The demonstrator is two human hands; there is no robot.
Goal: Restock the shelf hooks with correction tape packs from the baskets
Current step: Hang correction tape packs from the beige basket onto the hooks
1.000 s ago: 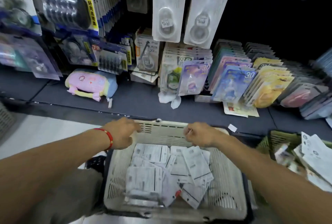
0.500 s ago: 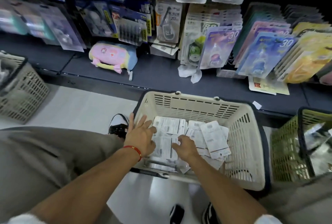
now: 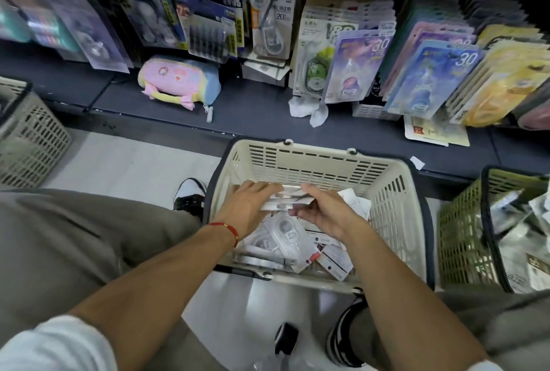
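The cream basket sits on the floor in front of the dark shelf, and everything that matters is inside it. Both hands are down in the basket's middle, gathering a small stack of correction tape packs. The left hand lies over the stack's left end with its fingers fairly straight and spread, pressing on top of it. The right hand is at the stack's right end, with its fingers curled around that end and its thumb on top, so the stack is pinched there. The picture is blurred here, so I cannot count the packs.

The stack's long axis runs left to right across the basket, between the 2 hands, so each hand has 1 end and neither is nearer. More loose packs lie on the basket floor just below the hands, toward the person.

The hanging rows of packs are above the basket, beyond its far wall. My judgement is that the stack must rise clear of that wall and turn so the hang holes face the hooks; no bare hook is visible from here.
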